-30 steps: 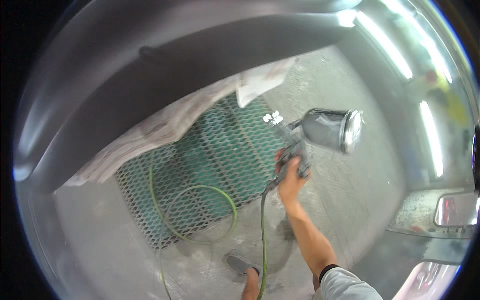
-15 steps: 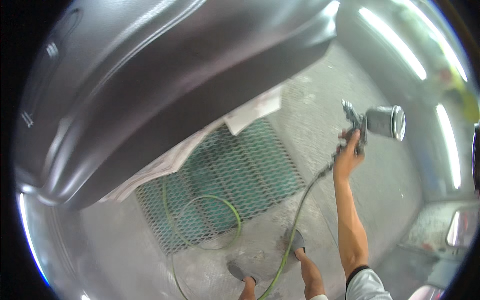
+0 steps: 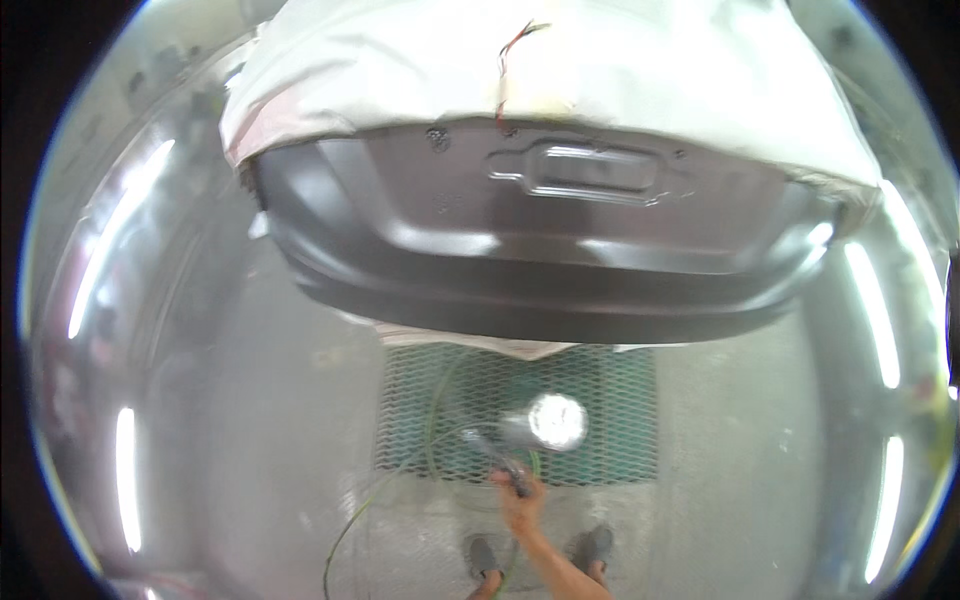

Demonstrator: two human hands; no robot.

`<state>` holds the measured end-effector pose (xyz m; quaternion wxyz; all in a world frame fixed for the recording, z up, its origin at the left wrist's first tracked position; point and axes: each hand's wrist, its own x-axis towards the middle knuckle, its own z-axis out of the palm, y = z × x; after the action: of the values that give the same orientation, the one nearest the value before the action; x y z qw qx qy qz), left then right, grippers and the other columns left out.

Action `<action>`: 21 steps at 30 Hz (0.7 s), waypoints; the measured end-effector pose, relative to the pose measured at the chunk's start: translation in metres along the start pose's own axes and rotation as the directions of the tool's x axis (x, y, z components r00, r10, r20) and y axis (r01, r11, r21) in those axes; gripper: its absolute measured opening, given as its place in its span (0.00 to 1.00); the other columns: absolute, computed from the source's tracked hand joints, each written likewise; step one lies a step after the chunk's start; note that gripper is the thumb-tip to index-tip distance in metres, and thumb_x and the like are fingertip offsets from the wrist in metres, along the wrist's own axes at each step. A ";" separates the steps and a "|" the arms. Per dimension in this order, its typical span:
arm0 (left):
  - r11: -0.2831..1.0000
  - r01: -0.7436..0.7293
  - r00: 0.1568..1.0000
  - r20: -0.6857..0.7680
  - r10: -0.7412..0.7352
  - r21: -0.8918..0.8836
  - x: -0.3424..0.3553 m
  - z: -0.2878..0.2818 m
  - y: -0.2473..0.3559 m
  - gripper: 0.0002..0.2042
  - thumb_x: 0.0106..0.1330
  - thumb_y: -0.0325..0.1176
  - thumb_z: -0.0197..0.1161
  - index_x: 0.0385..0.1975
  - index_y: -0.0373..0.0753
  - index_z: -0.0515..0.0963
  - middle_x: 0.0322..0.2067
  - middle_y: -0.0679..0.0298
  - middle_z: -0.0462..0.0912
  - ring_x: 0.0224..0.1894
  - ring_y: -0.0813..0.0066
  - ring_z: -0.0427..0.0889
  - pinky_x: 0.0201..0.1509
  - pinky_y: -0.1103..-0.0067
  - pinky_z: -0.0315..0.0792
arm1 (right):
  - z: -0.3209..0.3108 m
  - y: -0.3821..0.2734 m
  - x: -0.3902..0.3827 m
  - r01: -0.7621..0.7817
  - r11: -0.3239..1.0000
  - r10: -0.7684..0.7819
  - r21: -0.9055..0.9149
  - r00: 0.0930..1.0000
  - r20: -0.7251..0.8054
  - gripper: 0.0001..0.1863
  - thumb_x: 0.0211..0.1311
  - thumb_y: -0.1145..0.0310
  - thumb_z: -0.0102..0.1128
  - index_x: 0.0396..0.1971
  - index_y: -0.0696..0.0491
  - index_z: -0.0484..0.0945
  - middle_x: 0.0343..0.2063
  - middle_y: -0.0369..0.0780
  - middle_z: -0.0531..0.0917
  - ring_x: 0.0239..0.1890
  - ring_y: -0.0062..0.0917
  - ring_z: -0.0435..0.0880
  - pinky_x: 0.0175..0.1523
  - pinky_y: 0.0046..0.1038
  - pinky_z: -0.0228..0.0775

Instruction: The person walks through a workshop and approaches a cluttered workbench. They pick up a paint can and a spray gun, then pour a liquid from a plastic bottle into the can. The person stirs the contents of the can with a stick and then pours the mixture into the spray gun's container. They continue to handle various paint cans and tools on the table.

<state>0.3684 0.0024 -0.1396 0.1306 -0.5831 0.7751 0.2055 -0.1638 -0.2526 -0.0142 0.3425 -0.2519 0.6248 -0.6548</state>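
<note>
Basically, right hand [image 3: 522,508] has its fingers clamped round the gun [image 3: 498,457], at 6 o'clock over the grate [image 3: 612,420]; cup [image 3: 557,422] uppermost, presumably for gravity feed. Panel [image 3: 540,245] at 12 o'clock; white cover [image 3: 680,80] beyond probably shields what's underneath. Left hand unseen, can't tell.

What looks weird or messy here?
The wires: red and dark, they lie loose on the white cover, their upper ends joined to nothing I can see. The hose trails in loose curves over the grate and floor, a bit untidy. The spray gun in the right hand is too blurred to judge.
</note>
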 end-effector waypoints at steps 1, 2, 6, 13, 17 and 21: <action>0.995 -0.047 0.994 0.093 0.054 -0.083 -0.010 -0.017 -0.009 0.08 0.45 0.40 0.68 0.20 0.44 0.79 0.23 0.54 0.82 0.28 0.52 0.81 0.33 0.61 0.73 | 0.027 -0.039 -0.008 0.009 0.994 -0.019 0.110 0.996 0.082 0.07 0.63 0.76 0.61 0.39 0.59 0.81 0.32 0.35 0.85 0.36 0.19 0.81 0.44 0.23 0.72; 0.990 -0.033 0.979 0.193 0.059 -0.138 -0.047 -0.058 -0.001 0.09 0.44 0.41 0.68 0.21 0.44 0.80 0.24 0.54 0.82 0.29 0.53 0.81 0.34 0.61 0.73 | 0.028 -0.042 -0.027 -0.001 0.996 -0.006 0.088 0.997 0.076 0.07 0.63 0.75 0.61 0.39 0.59 0.81 0.31 0.36 0.85 0.35 0.19 0.81 0.44 0.23 0.73; 0.990 -0.044 0.993 0.106 0.058 -0.133 -0.006 -0.094 0.009 0.11 0.55 0.41 0.65 0.25 0.39 0.81 0.28 0.52 0.82 0.33 0.57 0.81 0.37 0.63 0.74 | -0.004 -0.079 0.005 0.229 0.959 -0.206 0.168 0.968 -0.146 0.12 0.67 0.64 0.60 0.35 0.59 0.81 0.30 0.36 0.83 0.31 0.20 0.79 0.38 0.25 0.71; 0.973 0.137 0.879 0.476 -0.032 -0.188 0.041 -0.208 0.106 0.27 0.44 0.55 0.72 0.42 0.46 0.82 0.41 0.58 0.85 0.46 0.64 0.83 0.52 0.66 0.73 | -0.262 -0.206 -0.008 0.070 0.926 -0.346 -0.371 0.552 -0.759 0.23 0.70 0.52 0.53 0.42 0.60 0.79 0.32 0.39 0.83 0.30 0.24 0.81 0.35 0.29 0.72; 0.979 -0.168 0.802 0.562 0.204 -0.117 0.079 -0.258 0.186 0.36 0.43 0.59 0.72 0.51 0.44 0.78 0.54 0.55 0.77 0.59 0.56 0.73 0.58 0.57 0.70 | -0.352 -0.286 -0.106 0.046 0.936 -0.348 -0.349 0.275 -0.896 0.26 0.67 0.49 0.57 0.46 0.60 0.80 0.35 0.40 0.84 0.33 0.26 0.81 0.32 0.25 0.74; 0.850 -0.321 0.937 -0.010 0.349 -0.418 0.084 -0.294 0.296 0.37 0.51 0.62 0.66 0.55 0.40 0.75 0.53 0.50 0.77 0.58 0.52 0.73 0.59 0.63 0.69 | -0.356 -0.320 -0.193 -0.001 0.970 -0.240 -0.244 0.188 -0.952 0.26 0.65 0.47 0.60 0.42 0.60 0.80 0.29 0.38 0.81 0.26 0.24 0.77 0.26 0.23 0.69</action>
<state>0.0720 -0.1379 0.1316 -0.0078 -0.4462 0.7987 0.4037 -0.3532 0.1199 0.2886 -0.2082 0.1400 0.7371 -0.6275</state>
